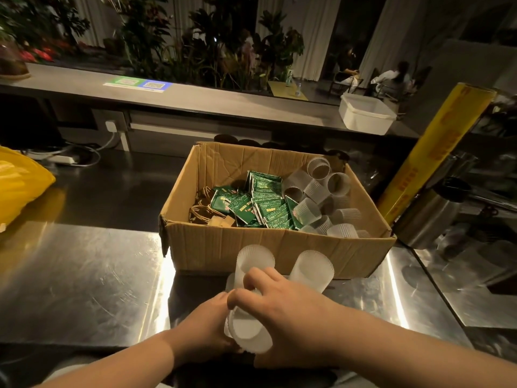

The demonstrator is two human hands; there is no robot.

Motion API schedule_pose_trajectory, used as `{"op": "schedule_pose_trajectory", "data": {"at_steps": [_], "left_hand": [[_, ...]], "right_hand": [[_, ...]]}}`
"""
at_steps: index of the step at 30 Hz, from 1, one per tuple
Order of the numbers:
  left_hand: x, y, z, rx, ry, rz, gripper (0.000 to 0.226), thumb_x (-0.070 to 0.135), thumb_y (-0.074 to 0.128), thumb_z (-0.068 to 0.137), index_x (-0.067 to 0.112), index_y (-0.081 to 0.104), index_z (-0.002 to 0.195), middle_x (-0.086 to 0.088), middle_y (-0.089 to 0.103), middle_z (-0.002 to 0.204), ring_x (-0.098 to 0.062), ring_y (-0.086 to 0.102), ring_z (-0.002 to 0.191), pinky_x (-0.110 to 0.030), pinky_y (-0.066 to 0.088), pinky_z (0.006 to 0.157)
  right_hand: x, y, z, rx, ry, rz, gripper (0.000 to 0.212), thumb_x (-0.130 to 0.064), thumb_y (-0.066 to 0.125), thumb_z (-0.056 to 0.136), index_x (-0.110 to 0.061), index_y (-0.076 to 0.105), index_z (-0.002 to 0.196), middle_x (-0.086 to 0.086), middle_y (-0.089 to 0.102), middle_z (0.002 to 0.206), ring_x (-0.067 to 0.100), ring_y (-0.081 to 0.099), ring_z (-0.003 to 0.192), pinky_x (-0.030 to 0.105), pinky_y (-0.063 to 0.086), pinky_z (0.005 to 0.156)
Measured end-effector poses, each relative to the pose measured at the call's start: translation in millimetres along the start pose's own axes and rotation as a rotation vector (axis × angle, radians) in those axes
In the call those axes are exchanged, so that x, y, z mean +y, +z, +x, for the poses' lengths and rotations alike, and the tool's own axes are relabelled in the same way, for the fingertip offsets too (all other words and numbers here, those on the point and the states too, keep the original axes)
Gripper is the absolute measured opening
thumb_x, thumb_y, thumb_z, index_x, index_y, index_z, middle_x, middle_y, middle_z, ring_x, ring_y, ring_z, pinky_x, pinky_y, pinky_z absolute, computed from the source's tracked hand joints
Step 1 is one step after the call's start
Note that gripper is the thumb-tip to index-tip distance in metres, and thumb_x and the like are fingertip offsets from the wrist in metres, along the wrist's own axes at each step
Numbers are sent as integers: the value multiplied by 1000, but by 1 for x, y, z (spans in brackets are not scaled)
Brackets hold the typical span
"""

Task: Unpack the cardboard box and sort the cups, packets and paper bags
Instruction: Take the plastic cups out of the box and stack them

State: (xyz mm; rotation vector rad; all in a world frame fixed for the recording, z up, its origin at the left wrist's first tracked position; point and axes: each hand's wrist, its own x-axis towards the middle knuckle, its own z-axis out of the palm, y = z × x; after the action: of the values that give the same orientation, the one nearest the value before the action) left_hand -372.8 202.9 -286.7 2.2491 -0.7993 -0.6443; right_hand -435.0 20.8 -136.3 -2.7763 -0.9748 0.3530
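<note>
An open cardboard box (279, 247) stands on the steel counter. Inside it lie brown paper bags with twine handles (205, 211) at the left, green packets (260, 205) in the middle and several frosted ribbed cups (321, 194) at the right. In front of the box, my left hand (204, 329) and my right hand (282, 312) both grip frosted cups (249, 329) held on their sides, nested together. One cup (253, 259) pokes out beyond my right fingers. Another frosted cup (312, 270) stands upside down just right of them, against the box's front wall.
A yellow plastic bag (19, 186) lies at the left edge. A tall yellow roll (430, 155) and a steel container (430, 214) stand right of the box. A white tub (366, 113) sits on the raised back ledge. Bare steel counter (84, 275) spreads left of my hands.
</note>
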Motion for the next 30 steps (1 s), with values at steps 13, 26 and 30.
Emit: {"op": "schedule_pose_trajectory", "data": {"at_steps": [13, 26, 30], "left_hand": [[-18, 15, 26, -167, -119, 210, 88, 66, 77, 76, 35, 39, 149, 5, 47, 150, -22, 41, 140, -41, 30, 122], [-36, 5, 31, -153, -210, 124, 73, 48, 69, 85, 18, 45, 148, 2, 55, 141, -10, 52, 119, -28, 40, 112], [-44, -3, 33, -97, -215, -41, 106, 81, 65, 61, 42, 24, 150, 25, 30, 148, -6, 34, 138, -34, 25, 125]], "right_hand": [[30, 23, 19, -169, 119, 27, 79, -47, 80, 84, -34, 35, 148, -3, 40, 146, 23, 38, 129, 42, 44, 104], [45, 23, 21, 35, 538, 225, 72, -63, 49, 98, -24, 29, 155, 2, 41, 156, 25, 34, 144, 45, 32, 118], [48, 20, 22, -17, 505, 254, 48, -43, 46, 105, -19, 40, 147, 6, 58, 140, 26, 50, 131, 44, 29, 117]]}}
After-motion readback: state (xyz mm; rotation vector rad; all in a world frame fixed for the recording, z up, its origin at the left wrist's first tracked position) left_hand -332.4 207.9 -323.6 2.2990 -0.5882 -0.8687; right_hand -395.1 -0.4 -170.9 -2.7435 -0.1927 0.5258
